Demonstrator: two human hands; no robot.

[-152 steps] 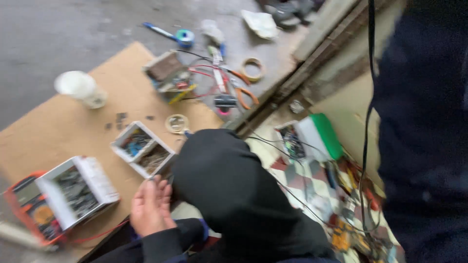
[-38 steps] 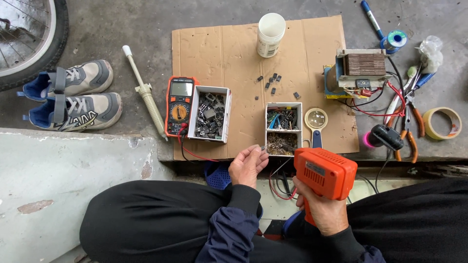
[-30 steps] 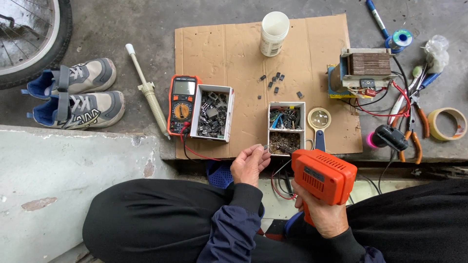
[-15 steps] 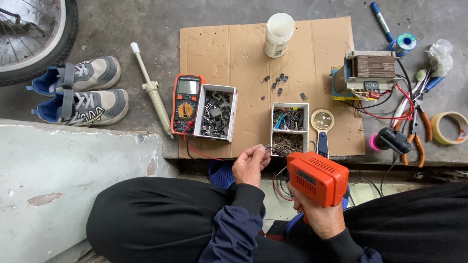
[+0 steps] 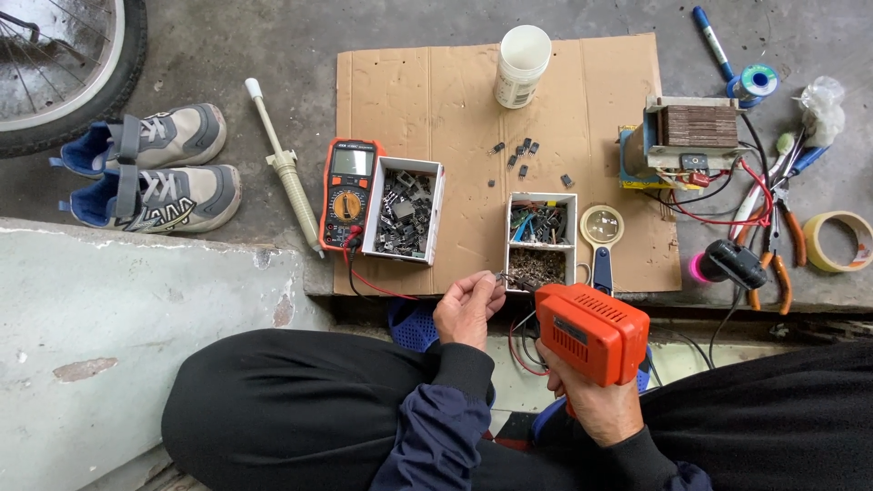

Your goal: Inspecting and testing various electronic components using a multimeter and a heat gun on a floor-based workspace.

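Note:
My right hand [image 5: 596, 400] grips an orange soldering gun [image 5: 589, 332] just in front of my lap, its tip pointing left. My left hand [image 5: 468, 305] pinches a small dark electronic part with thin leads, held close to the gun's tip. Both hands hover at the near edge of a cardboard sheet [image 5: 455, 100], beside a white divided box of small parts [image 5: 540, 241].
On the cardboard stand an orange multimeter [image 5: 348, 191] with red leads, a second parts box [image 5: 404, 218], a white jar [image 5: 522, 65], a magnifier [image 5: 601, 238], loose components and a transformer [image 5: 696, 136]. Pliers, tape roll [image 5: 838, 241], solder spool lie right; shoes [image 5: 155, 168], desoldering pump [image 5: 284, 168], wheel left.
The view has swung from a blurred side look to straight down and drifted slightly. The soldering gun has shifted a little left, closer to my left hand's pinched part.

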